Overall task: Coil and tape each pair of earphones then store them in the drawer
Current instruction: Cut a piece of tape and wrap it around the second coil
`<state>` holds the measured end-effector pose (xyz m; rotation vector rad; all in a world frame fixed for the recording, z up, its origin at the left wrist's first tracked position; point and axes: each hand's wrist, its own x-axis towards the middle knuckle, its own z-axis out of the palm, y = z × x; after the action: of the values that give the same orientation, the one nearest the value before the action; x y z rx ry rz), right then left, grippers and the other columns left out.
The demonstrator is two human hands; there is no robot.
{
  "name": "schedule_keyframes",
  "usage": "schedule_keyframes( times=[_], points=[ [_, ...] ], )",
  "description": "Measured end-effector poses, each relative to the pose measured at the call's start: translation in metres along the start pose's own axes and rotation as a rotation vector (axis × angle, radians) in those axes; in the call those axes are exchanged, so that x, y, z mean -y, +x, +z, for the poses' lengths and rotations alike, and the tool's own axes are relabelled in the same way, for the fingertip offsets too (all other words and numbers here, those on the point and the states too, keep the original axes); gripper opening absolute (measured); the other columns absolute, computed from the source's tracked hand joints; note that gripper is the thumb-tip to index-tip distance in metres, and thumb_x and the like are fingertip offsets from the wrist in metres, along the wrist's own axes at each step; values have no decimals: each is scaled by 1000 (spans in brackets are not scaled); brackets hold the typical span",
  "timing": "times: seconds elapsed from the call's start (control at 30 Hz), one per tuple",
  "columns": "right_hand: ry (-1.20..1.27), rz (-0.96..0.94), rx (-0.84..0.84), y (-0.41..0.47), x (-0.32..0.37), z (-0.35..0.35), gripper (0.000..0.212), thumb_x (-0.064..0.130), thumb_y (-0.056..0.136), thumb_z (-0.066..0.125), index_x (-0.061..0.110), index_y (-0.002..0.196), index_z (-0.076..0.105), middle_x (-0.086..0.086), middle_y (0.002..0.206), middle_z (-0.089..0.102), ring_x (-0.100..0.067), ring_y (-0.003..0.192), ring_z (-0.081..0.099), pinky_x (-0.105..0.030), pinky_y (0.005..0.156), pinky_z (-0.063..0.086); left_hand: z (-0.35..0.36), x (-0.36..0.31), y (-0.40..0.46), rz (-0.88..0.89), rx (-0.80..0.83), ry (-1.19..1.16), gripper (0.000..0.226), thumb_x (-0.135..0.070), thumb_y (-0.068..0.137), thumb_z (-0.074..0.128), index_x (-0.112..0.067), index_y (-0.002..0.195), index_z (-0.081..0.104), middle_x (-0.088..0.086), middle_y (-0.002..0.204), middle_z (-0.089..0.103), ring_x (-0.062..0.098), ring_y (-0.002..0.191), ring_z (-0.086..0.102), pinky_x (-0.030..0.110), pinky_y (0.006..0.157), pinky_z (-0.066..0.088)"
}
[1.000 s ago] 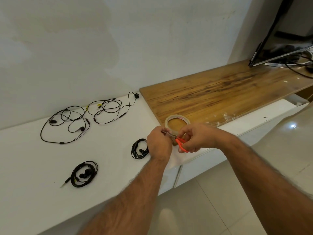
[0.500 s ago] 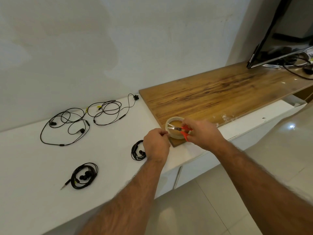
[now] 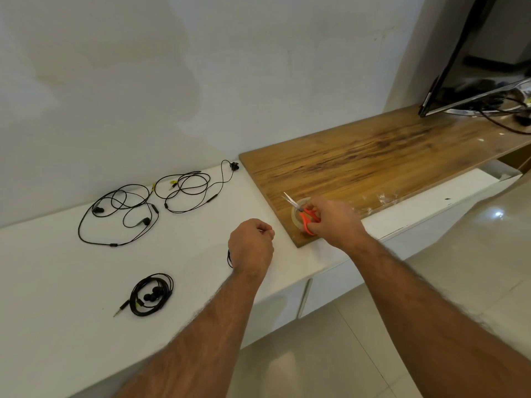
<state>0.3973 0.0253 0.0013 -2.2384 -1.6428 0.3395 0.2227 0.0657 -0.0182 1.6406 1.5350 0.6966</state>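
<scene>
Step in hand: taping, judged from the tools. Right hand (image 3: 334, 222) grips orange scissors (image 3: 305, 216), blades up, over the tape roll (image 3: 298, 215) on the wooden board (image 3: 373, 165). Left hand (image 3: 251, 248) is clenched, fingertips pinched; probably on a cut strip of clear tape, not discernible. It covers most of 1 coiled earphone (image 3: 229, 258). A 2nd coil (image 3: 151, 294) lies near the counter (image 3: 57, 277) front; 2 loose pairs (image 3: 117, 214) (image 3: 191, 193) near the wall. Next: bind the hidden coil; scissors must be set down. Drawer shut below.
</scene>
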Motion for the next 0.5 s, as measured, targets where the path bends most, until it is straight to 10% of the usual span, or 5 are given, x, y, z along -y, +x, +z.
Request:
schedule_keyframes(
  times=[0.23,0.5],
  points=[
    [530,128,-79,-21,-4,-8,30,32,77,80,24,103,67,6,70,66,-7,62,58,-25,57,48,-3,-4,-7,-72,-2,-114,3,-18,87,67,-21,88,68,-8,71,67,5,53,65,20,54,49],
    [946,278,691,-79,-8,12,40,42,92,61,8,114,65,-9,89,69,-15,66,56,-37,67,57,-7,-6,-17,-128,41,-262,3,-14,83,68,-17,84,67,-3,72,68,8,53,64,27,54,54]
  ],
)
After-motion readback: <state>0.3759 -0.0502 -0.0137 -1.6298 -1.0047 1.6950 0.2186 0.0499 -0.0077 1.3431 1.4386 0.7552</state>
